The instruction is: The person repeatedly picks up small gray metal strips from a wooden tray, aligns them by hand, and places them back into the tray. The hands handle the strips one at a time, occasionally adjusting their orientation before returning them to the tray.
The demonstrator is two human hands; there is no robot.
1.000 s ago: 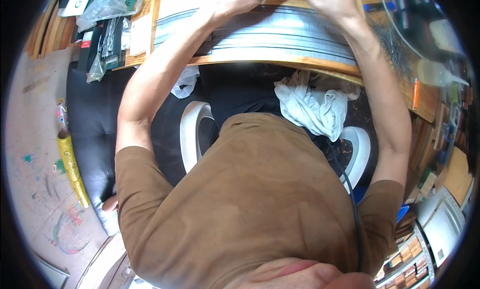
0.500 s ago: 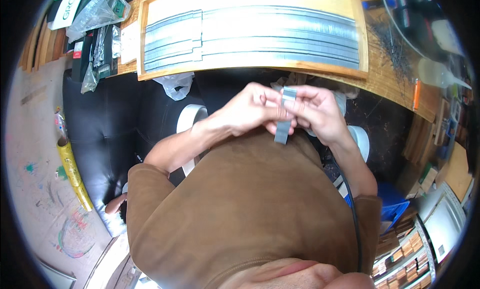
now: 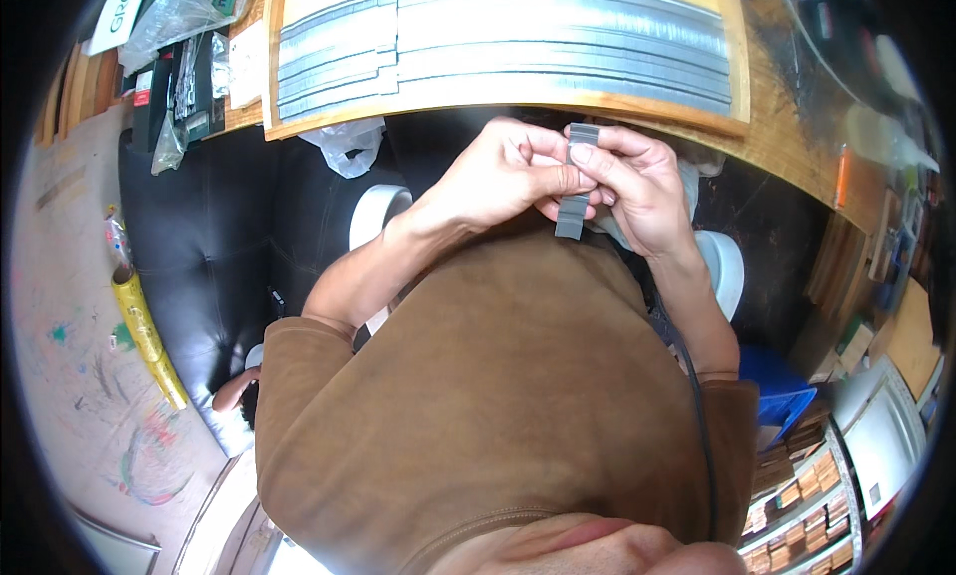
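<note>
Head view: grey strip (image 3: 571,219) pinched by left grip (image 3: 510,179), right grip (image 3: 645,195); ends protruding

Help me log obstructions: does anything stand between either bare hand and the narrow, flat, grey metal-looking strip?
Nothing visible does: the left hand and the right hand both touch the grey strip directly, covering its middle while both ends show.

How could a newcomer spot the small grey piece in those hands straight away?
Find the brown shirt filling the middle, then go to its upper edge, just below the wooden tray. There the left hand and right hand meet, both holding a grey piece. Unlike the long grey rows in the tray, it is short and runs up and down the picture.
</note>
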